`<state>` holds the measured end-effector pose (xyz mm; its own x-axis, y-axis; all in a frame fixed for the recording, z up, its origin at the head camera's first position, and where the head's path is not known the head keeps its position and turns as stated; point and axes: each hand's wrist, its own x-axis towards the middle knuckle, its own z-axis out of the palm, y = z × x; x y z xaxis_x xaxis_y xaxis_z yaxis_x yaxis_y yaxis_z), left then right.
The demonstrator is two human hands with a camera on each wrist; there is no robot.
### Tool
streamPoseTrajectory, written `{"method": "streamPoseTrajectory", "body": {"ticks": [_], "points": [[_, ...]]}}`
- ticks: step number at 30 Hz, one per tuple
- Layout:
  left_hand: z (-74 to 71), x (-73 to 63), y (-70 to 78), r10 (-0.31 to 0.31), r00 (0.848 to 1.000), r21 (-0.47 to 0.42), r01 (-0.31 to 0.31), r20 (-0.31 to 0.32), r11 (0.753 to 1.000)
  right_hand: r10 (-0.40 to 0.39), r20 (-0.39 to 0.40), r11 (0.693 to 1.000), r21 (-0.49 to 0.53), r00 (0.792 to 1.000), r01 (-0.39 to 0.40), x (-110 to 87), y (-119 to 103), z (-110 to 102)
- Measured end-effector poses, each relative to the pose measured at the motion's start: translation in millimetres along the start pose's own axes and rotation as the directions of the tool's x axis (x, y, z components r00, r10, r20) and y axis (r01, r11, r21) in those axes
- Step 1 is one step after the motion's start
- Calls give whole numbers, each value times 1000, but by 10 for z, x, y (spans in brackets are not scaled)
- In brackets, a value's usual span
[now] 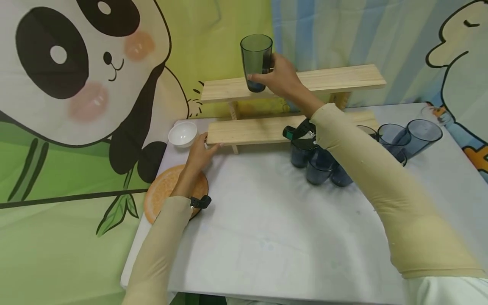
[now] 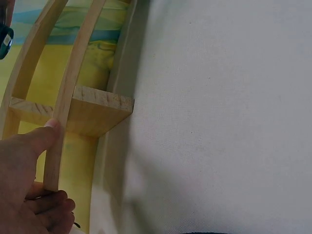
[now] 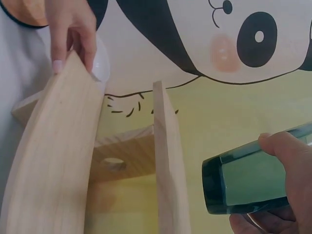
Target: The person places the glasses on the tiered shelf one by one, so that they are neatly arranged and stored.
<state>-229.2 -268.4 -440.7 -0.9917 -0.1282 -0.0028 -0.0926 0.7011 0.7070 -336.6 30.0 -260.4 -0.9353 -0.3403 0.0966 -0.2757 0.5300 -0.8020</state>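
Note:
My right hand [image 1: 284,78] grips a tall tinted glass cup [image 1: 253,59], holding it upright in front of the upper board [image 1: 339,79] of a two-tier wooden shelf. In the right wrist view, the thumb and fingers wrap the cup [image 3: 253,180], whose base is off to the side of the upper board [image 3: 168,161]. My left hand [image 1: 199,154] holds the left end of the lower board [image 1: 248,130]. The left wrist view shows the left thumb on the board's [image 2: 66,97] edge, the other fingers curled at its end.
A white bowl [image 1: 183,134] stands left of the shelf, behind the left hand. Under the left forearm lies an orange-patterned round mat [image 1: 164,190]. Several tinted glass cups [image 1: 319,169] stand before the shelf, partly behind the right arm. More glasses [image 1: 423,135] stand right on the white-covered table [image 1: 259,237].

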Motion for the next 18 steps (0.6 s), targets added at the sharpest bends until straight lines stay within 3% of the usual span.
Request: {"method": "streamPoseTrajectory", "body": {"ticks": [10,18], "points": [[37,-13,55,17,1000,13,-17,-9,1000,30,32,999,-27,999,-29,319,-245,230],[35,-6,78,13,1000,11,-13,-4,1000,96,50,992,71,994,-99,462,-329,438]]}}
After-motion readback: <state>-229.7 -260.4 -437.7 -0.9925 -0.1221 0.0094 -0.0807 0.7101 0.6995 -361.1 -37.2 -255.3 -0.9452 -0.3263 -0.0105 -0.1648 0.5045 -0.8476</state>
